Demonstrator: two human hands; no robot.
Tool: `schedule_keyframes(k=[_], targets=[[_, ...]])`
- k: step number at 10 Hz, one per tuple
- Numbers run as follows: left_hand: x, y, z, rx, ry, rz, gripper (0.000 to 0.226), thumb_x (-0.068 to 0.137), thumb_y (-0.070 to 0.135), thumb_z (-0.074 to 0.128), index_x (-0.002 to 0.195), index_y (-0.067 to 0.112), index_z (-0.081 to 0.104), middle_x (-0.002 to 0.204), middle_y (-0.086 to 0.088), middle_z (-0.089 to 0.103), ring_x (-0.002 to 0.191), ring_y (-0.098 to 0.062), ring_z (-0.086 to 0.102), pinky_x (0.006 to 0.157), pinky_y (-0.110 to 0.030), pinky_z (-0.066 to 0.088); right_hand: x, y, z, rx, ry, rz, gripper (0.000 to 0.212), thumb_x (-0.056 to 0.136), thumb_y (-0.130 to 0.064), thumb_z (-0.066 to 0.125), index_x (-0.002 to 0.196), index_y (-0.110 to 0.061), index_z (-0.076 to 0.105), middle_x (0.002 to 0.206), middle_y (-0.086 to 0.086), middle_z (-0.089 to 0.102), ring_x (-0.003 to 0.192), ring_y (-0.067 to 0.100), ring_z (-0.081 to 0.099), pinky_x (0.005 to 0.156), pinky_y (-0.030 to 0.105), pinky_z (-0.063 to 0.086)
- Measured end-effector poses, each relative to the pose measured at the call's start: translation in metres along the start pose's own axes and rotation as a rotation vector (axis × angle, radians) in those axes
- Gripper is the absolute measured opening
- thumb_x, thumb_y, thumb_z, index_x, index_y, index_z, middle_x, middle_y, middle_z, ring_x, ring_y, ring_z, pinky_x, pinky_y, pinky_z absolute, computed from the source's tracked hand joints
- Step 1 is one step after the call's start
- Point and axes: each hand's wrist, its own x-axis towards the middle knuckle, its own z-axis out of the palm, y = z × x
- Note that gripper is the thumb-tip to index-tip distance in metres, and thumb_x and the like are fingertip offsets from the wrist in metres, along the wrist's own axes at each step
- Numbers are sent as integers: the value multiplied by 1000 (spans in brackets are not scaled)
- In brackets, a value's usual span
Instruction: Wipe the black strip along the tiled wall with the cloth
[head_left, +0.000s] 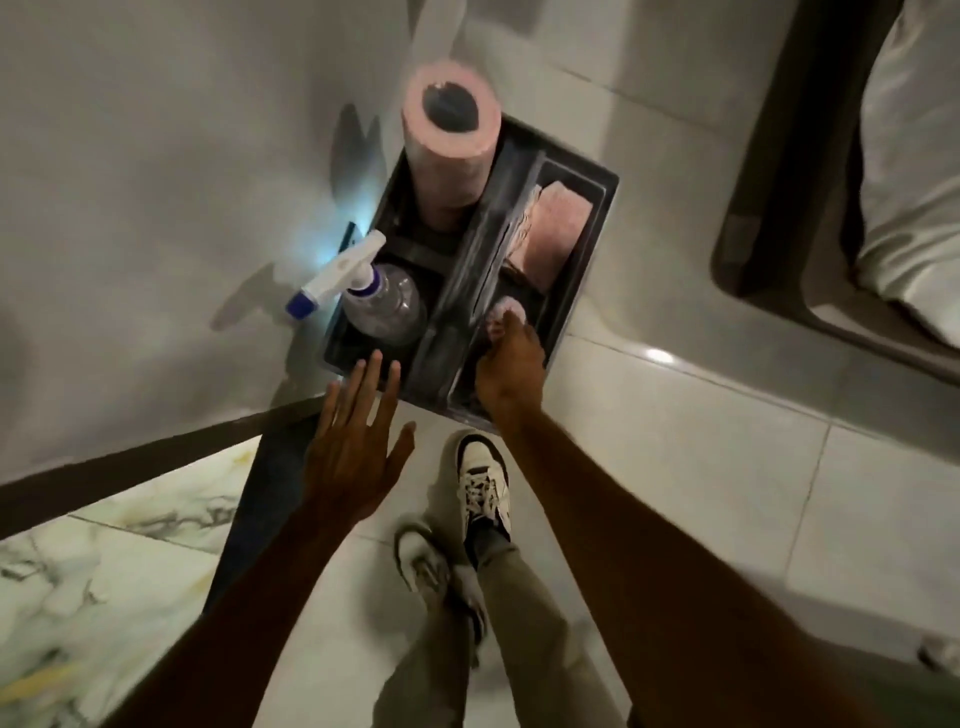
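A black caddy (597, 239) stands on the floor by the wall. My right hand (506, 371) reaches into its near right compartment, fingers closed on a small pink cloth (506, 310). More pink cloth (553, 228) lies folded in the far right compartment. My left hand (358, 441) hovers open, fingers spread, just in front of the caddy's near edge. A black strip (130, 470) runs along the top of the marble-tiled wall (104, 571) at the lower left.
A pink paper roll (448, 150) and a clear spray bottle (382, 304) with a white and blue trigger stand in the caddy's left side. My feet in white sneakers (483, 483) are on the pale floor tiles. A dark bed frame (789, 156) with white bedding lies at the right.
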Motion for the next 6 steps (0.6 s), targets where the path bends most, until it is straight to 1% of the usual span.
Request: schedule_keyframes(k=[1, 2, 3, 4, 5, 6], targets=[[6, -8, 24, 40, 35, 19, 81, 109, 57, 33, 174, 13, 12, 182, -18, 10, 169, -36, 12, 136, -59, 17, 23, 12, 24, -15, 78, -3, 65, 105, -3, 52, 166, -10, 32, 176, 10, 25, 160, 32, 30, 131, 46, 34], [5, -14, 38, 66, 58, 20, 85, 109, 59, 37, 174, 14, 8, 183, -18, 7, 169, -33, 5, 136, -61, 15, 30, 26, 49, -182, -20, 15, 79, 108, -23, 59, 172, -20, 12, 181, 13, 6, 164, 39, 21, 126, 61, 39], [7, -17, 41, 80, 50, 40, 88, 109, 65, 35, 175, 16, 3, 183, -17, 2, 169, -30, -2, 137, -60, 11, 27, 32, 57, -254, -145, 61, 85, 109, -26, 58, 173, -26, 2, 181, 13, -6, 163, 44, 21, 122, 65, 44], [7, -12, 29, 91, -10, 39, 89, 107, 68, 28, 175, 18, -1, 184, -15, -4, 170, -29, -7, 138, -58, 4, 11, 26, 44, -143, -100, 36, 77, 111, -22, 53, 173, -26, 8, 181, 12, -8, 164, 43, 19, 126, 62, 41], [8, 8, -17, 76, -137, -19, 89, 105, 70, 19, 174, 19, 0, 183, -17, -8, 169, -32, -9, 139, -60, 4, -21, 0, -4, 30, -40, -55, 64, 111, -23, 53, 169, -24, 26, 180, 10, 11, 158, 33, 35, 121, 48, 46], [-31, 49, -75, -5, -45, 76, 82, 107, 64, 19, 172, 15, 21, 181, -21, 10, 168, -40, 12, 136, -63, 21, -70, -27, -94, 115, 102, -80, 43, 110, -20, 58, 152, -14, 54, 158, 12, 53, 132, 24, 61, 105, 30, 52]])
